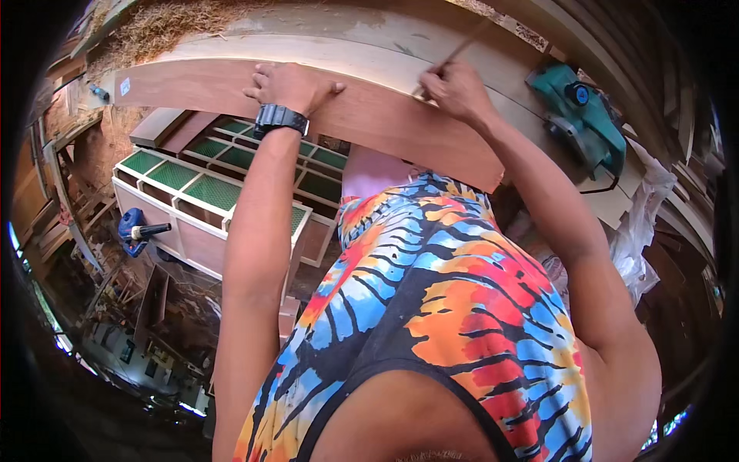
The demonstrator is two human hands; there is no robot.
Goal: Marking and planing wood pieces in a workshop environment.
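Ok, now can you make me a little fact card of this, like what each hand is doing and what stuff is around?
Left hand: spread flat on a reddish-brown board; this is the hand
Right hand: closed around a thin stick-like thing, above the board's far edge
Wrist: black watch on the left one
To the right: teal power tool; clear plastic bag
To the left: pale crate with green mesh; blue tool with a black nozzle
Far left: wood shavings
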